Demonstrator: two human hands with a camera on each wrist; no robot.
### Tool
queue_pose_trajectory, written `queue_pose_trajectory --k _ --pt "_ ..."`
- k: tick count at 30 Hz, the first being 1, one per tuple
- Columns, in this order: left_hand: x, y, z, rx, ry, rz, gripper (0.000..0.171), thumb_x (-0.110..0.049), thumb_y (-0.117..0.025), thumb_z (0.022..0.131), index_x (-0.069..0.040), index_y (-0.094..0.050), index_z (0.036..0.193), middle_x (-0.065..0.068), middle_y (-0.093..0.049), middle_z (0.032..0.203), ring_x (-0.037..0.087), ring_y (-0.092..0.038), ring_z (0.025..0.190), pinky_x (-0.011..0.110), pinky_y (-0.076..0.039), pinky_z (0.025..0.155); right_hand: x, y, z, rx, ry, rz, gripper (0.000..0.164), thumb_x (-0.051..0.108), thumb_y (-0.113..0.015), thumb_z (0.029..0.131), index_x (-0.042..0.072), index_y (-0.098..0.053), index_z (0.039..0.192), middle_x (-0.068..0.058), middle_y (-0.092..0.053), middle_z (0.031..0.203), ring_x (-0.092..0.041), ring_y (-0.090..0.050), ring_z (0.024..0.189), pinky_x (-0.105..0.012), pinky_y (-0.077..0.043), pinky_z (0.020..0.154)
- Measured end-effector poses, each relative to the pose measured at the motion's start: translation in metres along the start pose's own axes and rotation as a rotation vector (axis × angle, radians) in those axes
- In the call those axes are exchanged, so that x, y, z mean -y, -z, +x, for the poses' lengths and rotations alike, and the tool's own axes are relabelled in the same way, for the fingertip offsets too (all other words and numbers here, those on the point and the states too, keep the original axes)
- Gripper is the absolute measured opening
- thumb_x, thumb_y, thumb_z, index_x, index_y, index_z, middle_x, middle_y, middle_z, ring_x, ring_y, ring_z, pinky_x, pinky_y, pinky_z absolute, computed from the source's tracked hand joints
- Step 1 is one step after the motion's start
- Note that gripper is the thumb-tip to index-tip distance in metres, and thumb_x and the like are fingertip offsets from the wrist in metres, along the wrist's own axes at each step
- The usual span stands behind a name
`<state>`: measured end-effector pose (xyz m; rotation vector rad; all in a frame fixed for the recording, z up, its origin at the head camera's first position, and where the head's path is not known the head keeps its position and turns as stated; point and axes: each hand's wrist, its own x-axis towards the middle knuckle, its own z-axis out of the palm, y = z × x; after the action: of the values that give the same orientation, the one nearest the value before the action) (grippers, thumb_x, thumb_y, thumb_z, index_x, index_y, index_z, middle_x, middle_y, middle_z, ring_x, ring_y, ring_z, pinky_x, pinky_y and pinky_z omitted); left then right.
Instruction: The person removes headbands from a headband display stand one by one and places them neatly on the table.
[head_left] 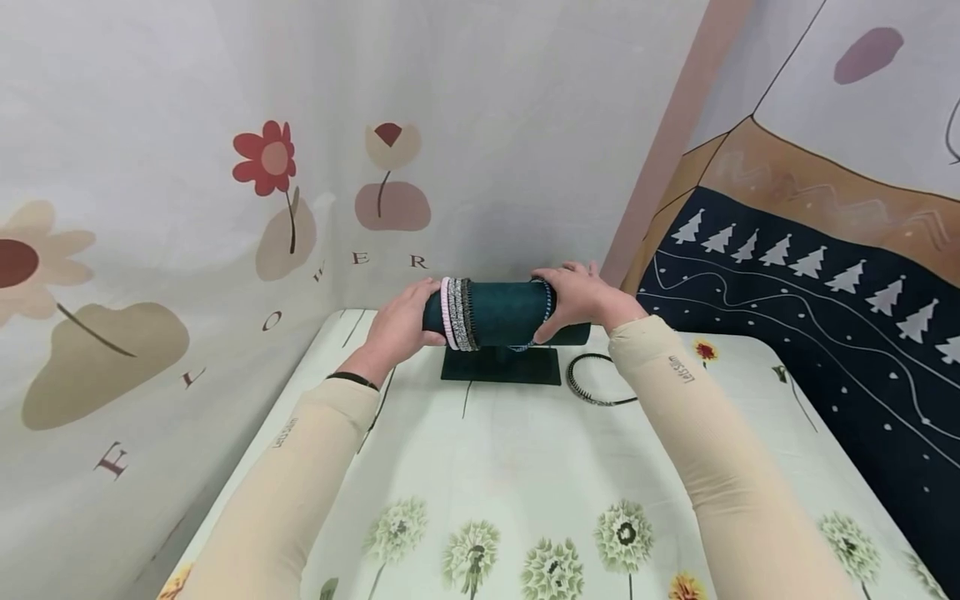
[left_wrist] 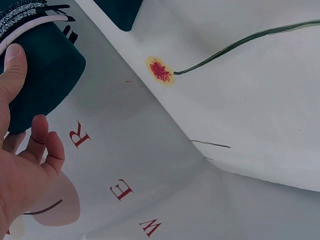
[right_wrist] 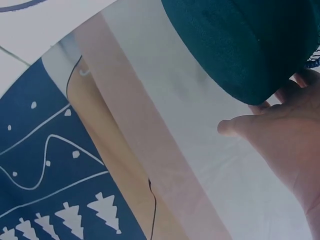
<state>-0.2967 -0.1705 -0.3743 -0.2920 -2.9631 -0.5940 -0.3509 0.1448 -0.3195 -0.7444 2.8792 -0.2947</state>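
Note:
A dark green velvet roll (head_left: 506, 312) lies level on a flat base (head_left: 498, 367) at the table's back. Around its left part sit a pink headband (head_left: 447, 312), silver glittery headbands (head_left: 459, 317) and a black toothed headband (head_left: 471, 317). My left hand (head_left: 401, 323) grips the roll's left end, thumb in front beside the pink headband. In the left wrist view, that thumb presses the velvet roll (left_wrist: 47, 75). Toward the right end, my right hand (head_left: 576, 298) holds a dark blue headband (head_left: 550, 300) around the roll, thumb low in front and fingers over the top.
A black toothed headband (head_left: 573, 383) lies on the flower-print tablecloth (head_left: 525, 458), right of the base and partly behind my right forearm. A pale patterned curtain (head_left: 487, 167) hangs close behind the roll. Another cloth with dark blue panels (head_left: 750, 275) borders the right side.

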Motion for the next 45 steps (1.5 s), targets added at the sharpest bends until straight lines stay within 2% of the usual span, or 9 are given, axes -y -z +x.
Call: queue_pose_trajectory --k 9,14,17,19,23,27,38,41,45 --pt "0.002 -0.001 0.001 0.002 0.003 0.000 0.100 -0.031 -0.088 0.090 -0.013 -0.029 0.169 0.012 -0.027 0.178 0.038 -0.035 0.160 0.059 -0.033 0.130 0.012 -0.014 0.006 -0.037 0.107 -0.087 0.116 0.050 -0.083 0.087 0.010 -0.016 0.172 -0.014 -0.024 0.179 -0.043 -0.012 0.165 -0.074 -0.001 0.131" --pt "0.003 -0.003 0.001 -0.002 -0.004 0.004 0.100 -0.031 -0.088 0.090 -0.013 -0.029 0.169 0.012 -0.028 0.178 0.039 -0.034 0.160 0.059 -0.033 0.130 0.018 -0.022 0.006 -0.061 0.127 -0.126 0.116 0.051 -0.079 0.090 0.010 -0.008 0.173 -0.011 -0.022 0.180 -0.042 -0.014 0.166 -0.074 0.002 0.131" --pt "0.002 -0.003 0.001 -0.004 -0.006 0.004 0.100 -0.031 -0.088 0.089 -0.013 -0.029 0.169 0.012 -0.028 0.178 0.038 -0.034 0.161 0.059 -0.033 0.130 0.020 -0.024 0.006 -0.062 0.111 -0.183 0.116 0.059 -0.077 0.091 0.010 -0.011 0.173 -0.011 -0.023 0.180 -0.041 -0.013 0.166 -0.073 0.003 0.131" --pt "0.002 -0.002 0.000 -0.002 -0.003 0.002 0.100 -0.031 -0.088 0.089 -0.013 -0.029 0.169 0.012 -0.027 0.178 0.039 -0.034 0.161 0.060 -0.033 0.130 0.022 -0.026 0.007 -0.065 0.086 -0.238 0.122 0.069 -0.076 0.087 0.011 -0.012 0.173 -0.011 -0.024 0.179 -0.039 -0.013 0.167 -0.072 0.003 0.132" --pt "0.001 -0.002 0.000 -0.002 0.005 0.000 0.100 -0.030 -0.088 0.089 -0.014 -0.029 0.169 0.012 -0.027 0.178 0.039 -0.034 0.160 0.060 -0.033 0.130 0.029 -0.033 0.013 -0.090 0.028 -0.366 0.143 0.090 -0.075 0.071 0.011 -0.012 0.173 -0.012 -0.026 0.178 -0.039 -0.015 0.167 -0.072 0.004 0.132" --pt "0.001 -0.003 0.001 -0.003 0.007 0.003 0.101 -0.031 -0.088 0.089 -0.014 -0.029 0.169 0.011 -0.027 0.178 0.038 -0.034 0.161 0.060 -0.033 0.130 0.036 -0.040 0.017 -0.119 -0.020 -0.460 0.152 0.095 -0.076 0.062 0.010 -0.015 0.172 -0.012 -0.028 0.177 -0.039 -0.017 0.166 -0.072 0.004 0.132" --pt "0.003 -0.006 0.003 -0.010 0.015 0.006 0.101 -0.032 -0.089 0.088 -0.014 -0.030 0.168 0.010 -0.027 0.178 0.037 -0.034 0.161 0.060 -0.033 0.130 0.046 -0.043 0.018 -0.154 -0.052 -0.438 0.144 0.095 -0.073 0.065 0.008 -0.026 0.169 -0.014 -0.029 0.177 -0.040 -0.020 0.165 -0.072 0.002 0.132" --pt "0.003 -0.006 0.003 -0.012 0.014 0.005 0.101 -0.032 -0.089 0.088 -0.014 -0.030 0.168 0.010 -0.026 0.178 0.037 -0.034 0.161 0.060 -0.033 0.130 0.045 -0.045 0.018 -0.175 -0.021 -0.434 0.143 0.095 -0.071 0.068 0.007 -0.022 0.170 -0.014 -0.029 0.177 -0.039 -0.021 0.165 -0.072 0.001 0.132" --pt "0.004 -0.006 0.003 -0.010 0.012 0.006 0.101 -0.032 -0.089 0.088 -0.014 -0.029 0.169 0.010 -0.026 0.178 0.037 -0.034 0.161 0.060 -0.034 0.130 0.042 -0.049 0.019 -0.223 0.083 -0.405 0.137 0.085 -0.075 0.076 0.007 -0.016 0.172 -0.012 -0.029 0.177 -0.036 -0.023 0.164 -0.069 0.002 0.133"
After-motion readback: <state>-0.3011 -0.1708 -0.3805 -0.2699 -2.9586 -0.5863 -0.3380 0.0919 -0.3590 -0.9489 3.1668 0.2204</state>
